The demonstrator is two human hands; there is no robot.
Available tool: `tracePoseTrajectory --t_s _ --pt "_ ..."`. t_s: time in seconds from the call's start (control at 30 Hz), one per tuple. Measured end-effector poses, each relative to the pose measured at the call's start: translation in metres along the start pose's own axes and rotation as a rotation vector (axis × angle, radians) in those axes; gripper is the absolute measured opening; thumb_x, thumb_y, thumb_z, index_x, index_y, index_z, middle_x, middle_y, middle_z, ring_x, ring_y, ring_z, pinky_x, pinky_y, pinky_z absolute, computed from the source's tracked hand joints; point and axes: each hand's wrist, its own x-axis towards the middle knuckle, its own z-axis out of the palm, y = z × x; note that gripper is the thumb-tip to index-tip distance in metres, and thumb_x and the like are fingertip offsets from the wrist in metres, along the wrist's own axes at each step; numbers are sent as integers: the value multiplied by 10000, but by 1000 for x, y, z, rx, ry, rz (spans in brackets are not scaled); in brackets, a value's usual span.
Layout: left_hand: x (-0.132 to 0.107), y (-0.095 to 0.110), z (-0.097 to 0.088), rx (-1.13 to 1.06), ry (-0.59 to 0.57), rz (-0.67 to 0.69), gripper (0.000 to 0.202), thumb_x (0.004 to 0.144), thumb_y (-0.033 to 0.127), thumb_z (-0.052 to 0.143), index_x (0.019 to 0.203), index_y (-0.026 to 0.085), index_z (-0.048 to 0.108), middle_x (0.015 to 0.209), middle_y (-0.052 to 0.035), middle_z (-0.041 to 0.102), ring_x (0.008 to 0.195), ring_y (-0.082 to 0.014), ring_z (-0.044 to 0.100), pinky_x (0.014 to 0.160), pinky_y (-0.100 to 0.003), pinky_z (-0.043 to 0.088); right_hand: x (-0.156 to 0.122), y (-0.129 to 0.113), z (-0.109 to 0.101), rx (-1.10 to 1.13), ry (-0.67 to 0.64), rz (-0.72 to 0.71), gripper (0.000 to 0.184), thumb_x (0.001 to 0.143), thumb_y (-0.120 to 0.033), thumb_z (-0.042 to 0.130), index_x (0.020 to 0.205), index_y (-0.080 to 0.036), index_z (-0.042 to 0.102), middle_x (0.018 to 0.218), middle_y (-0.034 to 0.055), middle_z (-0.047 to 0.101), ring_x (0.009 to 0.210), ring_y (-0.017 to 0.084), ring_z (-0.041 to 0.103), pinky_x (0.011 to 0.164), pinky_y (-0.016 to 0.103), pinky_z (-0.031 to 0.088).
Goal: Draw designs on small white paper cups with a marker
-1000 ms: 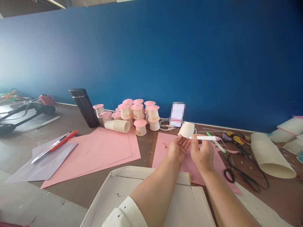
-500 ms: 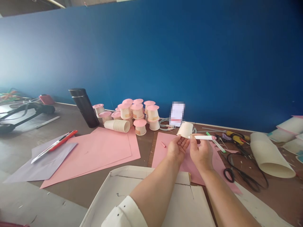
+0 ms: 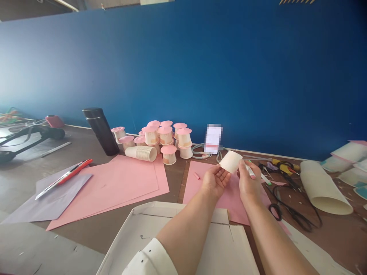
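Observation:
A plain white paper cup [image 3: 231, 161], upside down and tilted, is held above a pink sheet [image 3: 195, 193]. My left hand [image 3: 217, 181] grips its rim from the lower left, palm up. In my right hand [image 3: 249, 182] is a white marker [image 3: 251, 172] with a pink end, pointing away from the cup. The thumb side of that hand is at the cup's right edge; whether those fingers also grip the cup I cannot tell. A small pink cap [image 3: 197, 175] lies on the sheet, left of my hands.
Cups with pink paper discs [image 3: 168, 149] are piled at the back, beside nested white cups [image 3: 142, 153] and a black bottle [image 3: 101, 131]. Pink paper [image 3: 114, 187] and a red utility knife [image 3: 64, 178] lie left. Black scissors [image 3: 275, 211] and a larger cup stack [image 3: 323, 187] stand right.
The cup has moved slightly right and tilted over. My right hand has turned, swinging the marker's tip away from the cup, and now meets the cup's right edge.

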Motion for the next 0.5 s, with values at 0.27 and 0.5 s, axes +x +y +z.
tracePoseTrajectory --t_s 0.27,0.5 --pt "-8 -1 4 56 -59 10 123 757 192 609 795 75 612 696 -63 613 606 -96 604 606 -193 522 -2 -8 0 43 -208 120 440 706 -570 613 951 -205 607 856 51 662 810 217 621 695 318 483" --pt "-13 -10 4 263 -274 40 184 728 226 682 858 98 661 792 -72 650 733 -108 612 787 -235 475 4 11 -2 74 -206 34 415 761 -587 517 923 -217 609 837 53 671 730 217 620 616 324 486"
